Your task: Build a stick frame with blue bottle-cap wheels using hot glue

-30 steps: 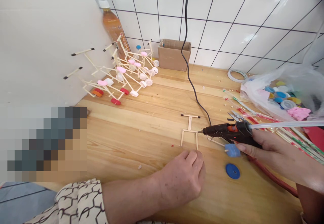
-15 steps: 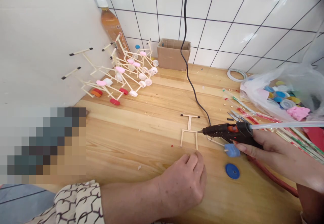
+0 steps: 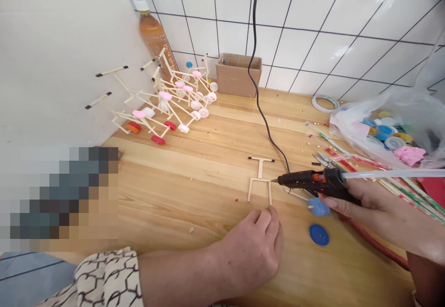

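My right hand (image 3: 378,214) grips a black hot glue gun (image 3: 313,180) with a clear glue stick in its back. Its nozzle points left and meets the upper right corner of a small frame of thin wooden sticks (image 3: 260,169), which lies flat on the table and has a black-tipped crossbar. My left hand (image 3: 252,247) is closed, fingertips at the lower end of the frame's right-hand stick (image 3: 270,193); the pinch itself is partly hidden. Under the gun lie a light blue piece (image 3: 319,206) on a stick and a dark blue round cap (image 3: 319,234).
Several stick models (image 3: 167,96) with cap wheels stand at the back left, near a drink bottle (image 3: 153,34). A cardboard box (image 3: 238,75) is by the tiled wall. A black cable (image 3: 259,98) crosses the table. To the right are a tape roll (image 3: 325,103) and a bag of caps (image 3: 354,126).
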Demonstrator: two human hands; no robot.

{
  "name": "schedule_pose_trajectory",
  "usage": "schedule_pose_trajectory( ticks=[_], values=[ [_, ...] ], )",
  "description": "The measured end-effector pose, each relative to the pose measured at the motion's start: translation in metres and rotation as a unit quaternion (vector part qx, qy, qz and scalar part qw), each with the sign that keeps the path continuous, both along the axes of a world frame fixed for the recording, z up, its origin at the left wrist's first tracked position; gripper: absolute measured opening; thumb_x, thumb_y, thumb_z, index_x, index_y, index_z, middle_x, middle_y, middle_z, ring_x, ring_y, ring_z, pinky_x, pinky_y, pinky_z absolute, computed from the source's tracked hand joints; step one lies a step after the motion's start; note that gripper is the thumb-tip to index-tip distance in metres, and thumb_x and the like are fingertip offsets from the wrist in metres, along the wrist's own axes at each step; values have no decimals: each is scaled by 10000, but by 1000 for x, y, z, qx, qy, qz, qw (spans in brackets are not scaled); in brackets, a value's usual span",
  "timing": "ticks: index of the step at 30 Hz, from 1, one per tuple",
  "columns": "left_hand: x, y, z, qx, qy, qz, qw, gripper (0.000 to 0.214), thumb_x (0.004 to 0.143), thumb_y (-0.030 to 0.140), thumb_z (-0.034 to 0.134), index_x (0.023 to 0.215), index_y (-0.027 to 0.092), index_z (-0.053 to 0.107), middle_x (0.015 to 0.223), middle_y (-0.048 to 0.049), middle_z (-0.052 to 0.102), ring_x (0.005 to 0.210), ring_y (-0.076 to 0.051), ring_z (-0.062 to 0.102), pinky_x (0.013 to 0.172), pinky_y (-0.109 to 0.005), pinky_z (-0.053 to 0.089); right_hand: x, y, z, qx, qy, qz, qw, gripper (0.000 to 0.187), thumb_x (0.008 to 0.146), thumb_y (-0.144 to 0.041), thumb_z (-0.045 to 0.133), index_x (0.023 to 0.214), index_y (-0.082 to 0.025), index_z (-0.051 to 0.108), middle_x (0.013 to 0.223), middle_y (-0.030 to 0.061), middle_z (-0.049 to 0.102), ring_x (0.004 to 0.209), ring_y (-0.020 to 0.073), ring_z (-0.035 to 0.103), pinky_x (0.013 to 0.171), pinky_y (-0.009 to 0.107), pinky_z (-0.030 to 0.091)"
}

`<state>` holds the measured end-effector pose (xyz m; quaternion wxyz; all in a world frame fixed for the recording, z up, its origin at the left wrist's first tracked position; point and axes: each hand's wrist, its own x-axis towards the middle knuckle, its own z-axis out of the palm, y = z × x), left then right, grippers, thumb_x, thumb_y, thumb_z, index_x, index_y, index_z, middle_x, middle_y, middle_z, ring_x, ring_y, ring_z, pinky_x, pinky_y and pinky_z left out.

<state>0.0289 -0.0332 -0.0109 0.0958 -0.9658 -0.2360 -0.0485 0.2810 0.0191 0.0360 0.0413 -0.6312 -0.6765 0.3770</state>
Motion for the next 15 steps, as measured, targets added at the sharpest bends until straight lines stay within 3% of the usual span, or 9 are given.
schedule_pose_trajectory(
  ticks=[7,13,15],
  values=[
    [-1,0,0,-3,-4,-5,1000,362,846,132,416,1142,-36,538,1145,-269,577,881,-271,573,674,-358,422,0,1,-2,9,-13,-2,1000,385,764,-615,502,795,-240,584,772,7,645,764,243,572,677,341,454],
    [0,0,1,-11,-2,-1,1000,353,854,135,414,1138,-40,531,1138,-275,577,881,-260,570,681,-364,419,-2,0,-2,16,-21,8,1000,400,766,-633,478,803,-245,567,841,9,656,820,252,585,691,345,465],
    [0,0,1,-12,-2,-2,1000,353,852,135,419,1138,-40,530,1144,-278,573,889,-262,569,684,-367,419,-2,1,-3,63,-39,-4,997,412,744,-649,491,763,-245,566,796,0,653,784,244,595,663,330,477]
  ],
)
